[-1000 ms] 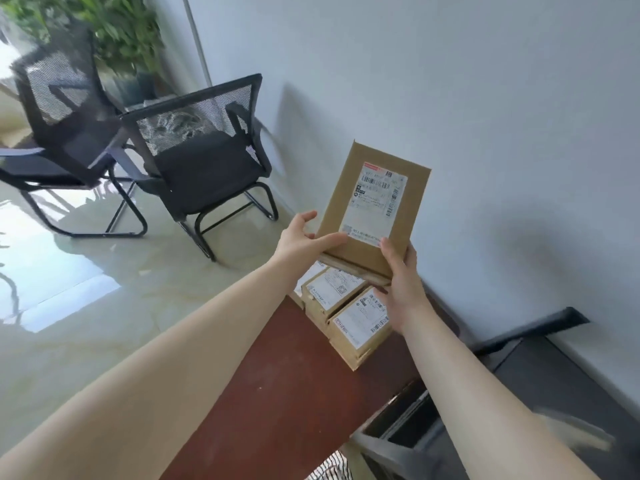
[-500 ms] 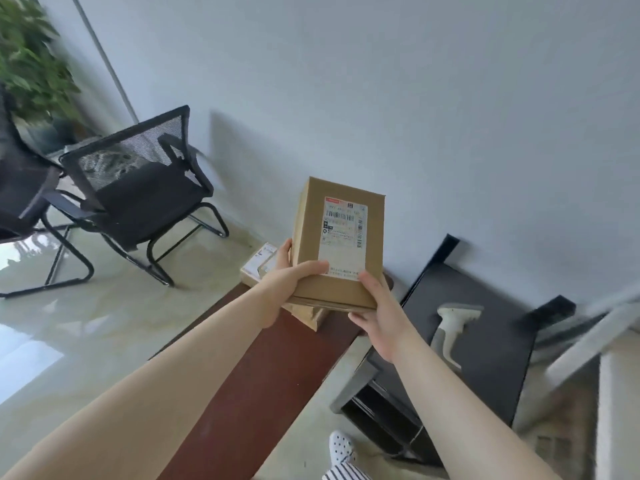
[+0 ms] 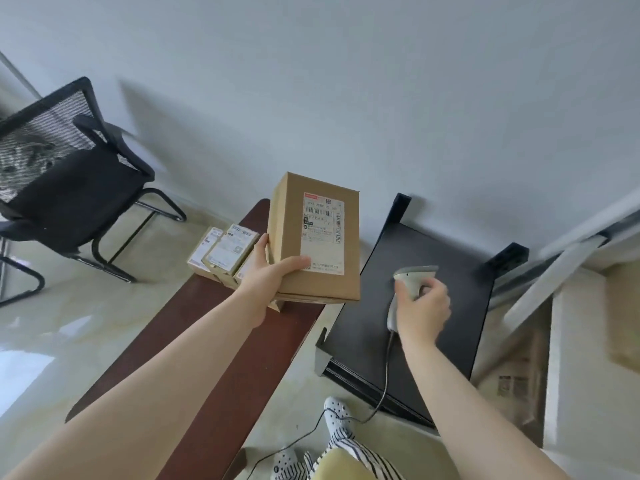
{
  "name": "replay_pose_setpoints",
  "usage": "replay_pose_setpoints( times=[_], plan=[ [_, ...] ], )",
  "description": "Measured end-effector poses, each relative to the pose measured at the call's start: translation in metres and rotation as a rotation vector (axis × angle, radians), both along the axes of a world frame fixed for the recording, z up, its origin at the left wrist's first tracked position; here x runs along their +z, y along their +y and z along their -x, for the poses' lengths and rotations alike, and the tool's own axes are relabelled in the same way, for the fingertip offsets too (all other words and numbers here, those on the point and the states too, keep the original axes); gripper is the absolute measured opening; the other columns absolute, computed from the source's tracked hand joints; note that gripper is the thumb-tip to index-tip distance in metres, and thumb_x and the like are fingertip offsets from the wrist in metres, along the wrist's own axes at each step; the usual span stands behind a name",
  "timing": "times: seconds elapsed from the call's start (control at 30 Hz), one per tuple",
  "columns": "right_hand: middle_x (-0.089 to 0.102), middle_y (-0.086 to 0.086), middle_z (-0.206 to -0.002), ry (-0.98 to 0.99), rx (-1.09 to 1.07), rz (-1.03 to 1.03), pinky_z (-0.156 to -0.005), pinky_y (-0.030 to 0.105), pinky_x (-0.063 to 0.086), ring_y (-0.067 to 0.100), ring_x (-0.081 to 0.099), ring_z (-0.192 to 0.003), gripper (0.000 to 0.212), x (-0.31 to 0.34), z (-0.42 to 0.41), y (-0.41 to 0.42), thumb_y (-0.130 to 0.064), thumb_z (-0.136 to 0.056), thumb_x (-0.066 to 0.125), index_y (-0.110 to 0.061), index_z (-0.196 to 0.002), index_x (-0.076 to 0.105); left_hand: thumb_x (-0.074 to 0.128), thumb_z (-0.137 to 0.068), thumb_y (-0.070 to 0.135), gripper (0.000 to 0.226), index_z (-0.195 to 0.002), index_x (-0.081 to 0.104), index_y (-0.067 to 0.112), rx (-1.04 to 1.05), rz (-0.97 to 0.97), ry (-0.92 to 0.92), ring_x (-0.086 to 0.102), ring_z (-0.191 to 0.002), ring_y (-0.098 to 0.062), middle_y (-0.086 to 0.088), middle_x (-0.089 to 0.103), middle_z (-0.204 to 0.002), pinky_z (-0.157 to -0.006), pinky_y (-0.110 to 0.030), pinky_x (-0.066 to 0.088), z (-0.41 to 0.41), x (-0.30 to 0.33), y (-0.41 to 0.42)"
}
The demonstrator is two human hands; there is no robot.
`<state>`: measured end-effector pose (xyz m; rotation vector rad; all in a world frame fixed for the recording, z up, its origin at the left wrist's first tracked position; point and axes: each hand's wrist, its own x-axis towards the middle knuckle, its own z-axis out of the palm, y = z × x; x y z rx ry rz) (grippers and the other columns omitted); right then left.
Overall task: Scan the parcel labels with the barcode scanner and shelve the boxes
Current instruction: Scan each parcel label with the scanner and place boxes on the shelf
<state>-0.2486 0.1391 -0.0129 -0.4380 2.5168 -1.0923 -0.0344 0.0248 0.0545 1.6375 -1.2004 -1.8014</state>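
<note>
My left hand (image 3: 268, 275) grips a brown cardboard parcel (image 3: 292, 237) by its lower left corner and holds it up, white shipping label (image 3: 322, 233) facing me. My right hand (image 3: 420, 308) is closed around the handle of a light grey barcode scanner (image 3: 414, 275), which lies on a black stand (image 3: 367, 330) to the right. The scanner's cable (image 3: 382, 389) trails down to the floor. Several smaller labelled boxes (image 3: 225, 252) sit on the far end of the brown bench (image 3: 194, 358), behind my left hand.
A black mesh chair (image 3: 65, 181) stands at the left by the grey wall. A white shelving frame (image 3: 575, 306) rises at the right, with a labelled cardboard box (image 3: 516, 379) low behind it. My feet in spotted slippers (image 3: 337, 414) are on the pale glossy floor.
My right hand let go of the parcel and moved right onto the scanner on the black stand. The left hand alone now holds the parcel. My view swung right and down.
</note>
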Motion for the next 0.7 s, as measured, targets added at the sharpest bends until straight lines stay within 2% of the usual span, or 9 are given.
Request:
replay_pose_setpoints(
  times=[0.07,0.17,0.27,0.37,0.47,0.53,0.63,0.7],
  plan=[
    [0.049,0.021,-0.138,-0.063,-0.043,-0.17,-0.103,0.049,0.039,0.042,0.043,-0.128,0.074,-0.016,0.015,0.0,-0.042,-0.082,0.078,-0.006,-0.137,0.044,0.087,-0.076,0.032,0.104,-0.158,0.023,0.041,0.023,-0.005,-0.013,0.063,-0.113,-0.022,0.0,0.059,-0.137,-0.08,-0.03,0.052,0.002,-0.005,-0.001],
    [0.049,0.021,-0.141,-0.07,0.05,-0.33,-0.101,0.049,0.039,0.042,0.045,-0.129,0.084,-0.034,0.021,-0.005,-0.047,-0.08,0.078,-0.007,-0.141,0.035,0.082,-0.082,0.027,0.096,-0.157,0.025,0.041,0.05,-0.018,-0.034,0.064,-0.11,-0.02,0.002,0.062,-0.133,-0.078,-0.03,0.052,0.004,-0.01,-0.003],
    [0.059,0.022,-0.13,-0.041,0.1,-0.379,-0.095,0.048,0.043,0.041,0.055,-0.12,0.077,-0.049,0.02,-0.009,-0.042,-0.081,0.079,-0.006,-0.134,0.035,0.082,-0.082,0.026,0.093,-0.156,0.026,0.041,0.055,-0.029,-0.054,0.064,-0.109,-0.017,0.002,0.063,-0.132,-0.077,-0.028,0.05,0.002,-0.015,-0.004],
    [0.064,0.021,-0.121,-0.089,0.081,-0.366,-0.086,0.047,0.049,0.041,0.062,-0.11,0.065,-0.054,0.021,-0.01,-0.034,-0.084,0.078,-0.006,-0.126,0.038,0.088,-0.075,0.03,0.102,-0.155,0.026,0.042,0.054,-0.04,-0.073,0.064,-0.111,-0.018,0.003,0.063,-0.133,-0.085,-0.029,0.05,-0.002,-0.017,-0.004],
    [0.064,0.015,-0.121,-0.194,0.016,-0.23,-0.081,0.041,0.046,0.036,0.063,-0.105,0.057,-0.043,0.023,-0.011,-0.028,-0.087,0.075,-0.006,-0.129,0.042,0.09,-0.068,0.034,0.109,-0.156,0.026,0.042,0.043,-0.05,-0.083,0.065,-0.113,-0.019,0.005,0.063,-0.13,-0.096,-0.034,0.051,-0.01,-0.017,-0.008],
    [0.064,0.01,-0.12,-0.305,0.028,-0.009,-0.082,0.037,0.045,0.028,0.061,-0.1,0.049,-0.028,0.026,-0.018,-0.022,-0.087,0.074,-0.01,-0.127,0.047,0.089,-0.062,0.037,0.111,-0.155,0.028,0.045,0.028,-0.052,-0.084,0.067,-0.111,-0.019,0.007,0.065,-0.128,-0.093,-0.033,0.053,-0.017,-0.015,-0.013],
    [0.067,0.005,-0.108,-0.538,0.207,0.267,-0.079,0.035,0.046,0.021,0.061,-0.095,0.026,0.008,0.03,-0.033,-0.016,-0.091,0.068,-0.018,-0.114,0.054,0.085,-0.058,0.04,0.11,-0.153,0.03,0.046,-0.02,-0.056,-0.085,0.07,-0.107,-0.02,0.006,0.069,-0.125,-0.089,-0.033,0.054,-0.028,-0.011,-0.021],
    [0.069,0.004,-0.09,-0.642,0.427,0.317,-0.069,0.032,0.045,0.02,0.06,-0.079,0.013,0.036,0.033,-0.043,-0.023,-0.091,0.065,-0.018,-0.102,0.058,0.085,-0.058,0.039,0.108,-0.152,0.033,0.046,-0.051,-0.06,-0.076,0.073,-0.104,-0.021,0.005,0.072,-0.122,-0.091,-0.035,0.056,-0.037,-0.009,-0.026]
  ],
)
